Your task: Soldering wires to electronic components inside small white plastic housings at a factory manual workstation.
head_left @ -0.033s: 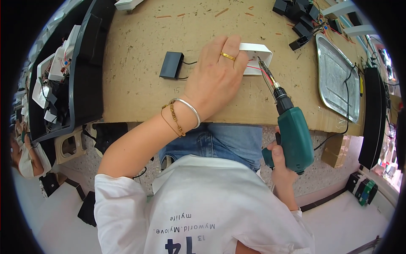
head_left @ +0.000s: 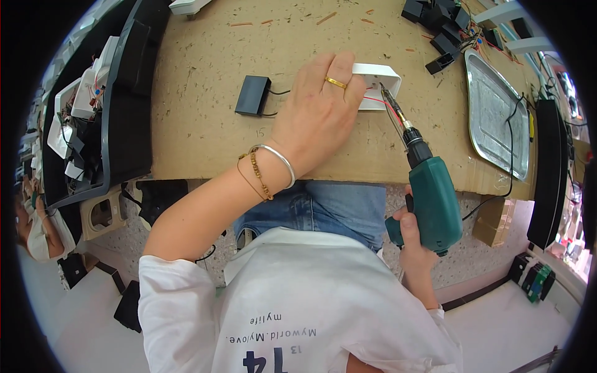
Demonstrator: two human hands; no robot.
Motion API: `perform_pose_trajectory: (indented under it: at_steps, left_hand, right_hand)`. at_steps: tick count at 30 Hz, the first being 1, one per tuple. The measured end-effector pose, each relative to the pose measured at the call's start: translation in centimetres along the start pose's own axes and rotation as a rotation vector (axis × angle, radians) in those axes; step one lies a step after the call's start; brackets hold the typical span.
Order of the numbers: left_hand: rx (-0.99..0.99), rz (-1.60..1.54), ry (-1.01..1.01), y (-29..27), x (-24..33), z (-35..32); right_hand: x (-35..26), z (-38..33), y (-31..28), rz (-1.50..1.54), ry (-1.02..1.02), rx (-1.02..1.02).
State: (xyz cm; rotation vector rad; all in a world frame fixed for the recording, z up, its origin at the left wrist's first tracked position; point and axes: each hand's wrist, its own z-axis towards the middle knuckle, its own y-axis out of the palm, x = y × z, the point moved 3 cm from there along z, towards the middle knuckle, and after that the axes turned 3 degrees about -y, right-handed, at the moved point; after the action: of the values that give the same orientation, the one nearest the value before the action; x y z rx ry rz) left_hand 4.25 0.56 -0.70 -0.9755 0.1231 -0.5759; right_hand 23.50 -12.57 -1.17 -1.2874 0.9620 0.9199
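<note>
My left hand point(head_left: 323, 109), with a ring and bracelets, closes over a white plastic housing point(head_left: 387, 69) on the cardboard-covered bench. Its fingertips and the housing's left part are hidden beneath it. Red wire shows inside the housing. To the left lies a black box point(head_left: 252, 96), its two dark leads running under that hand. My right hand point(head_left: 408, 235) grips a green pistol-shaped soldering gun point(head_left: 435, 202), thumb wrapped round the handle. The gun's slim metal tip points up and left into the housing, close to the wires; whether it touches them I cannot tell.
A black bin point(head_left: 127, 93) with white housings and wiring stands at the left. A metal tray point(head_left: 494, 118) lies at the right, a black cord crossing it. Several black boxes point(head_left: 444, 40) with wires are piled at the far right. Copper-coloured scraps point(head_left: 326, 18) dot the far bench.
</note>
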Motion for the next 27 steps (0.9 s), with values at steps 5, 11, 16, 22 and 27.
perform_pose_trajectory:
  at_steps: [5, 11, 16, 22, 27]
  left_hand:
    - [0.005, 0.002, 0.008, 0.1, 0.0, 0.0]
    - [0.043, -0.029, 0.004, 0.2, -0.1, -0.1]
    - [0.036, -0.003, 0.013, 0.1, 0.0, 0.0]
    - [0.027, 0.006, 0.014, 0.2, 0.0, 0.0]
    - [-0.026, -0.035, -0.027, 0.0, 0.1, -0.1]
  right_hand:
    - [0.2, -0.1, 0.3, 0.015, -0.004, 0.005]
    - [0.1, 0.1, 0.4, 0.031, 0.006, 0.004]
    - [0.2, 0.2, 0.2, 0.006, 0.006, 0.003]
    - [-0.6, 0.7, 0.6, 0.107, 0.028, 0.109]
    - [-0.4, 1.0, 0.6, 0.088, -0.031, 0.103]
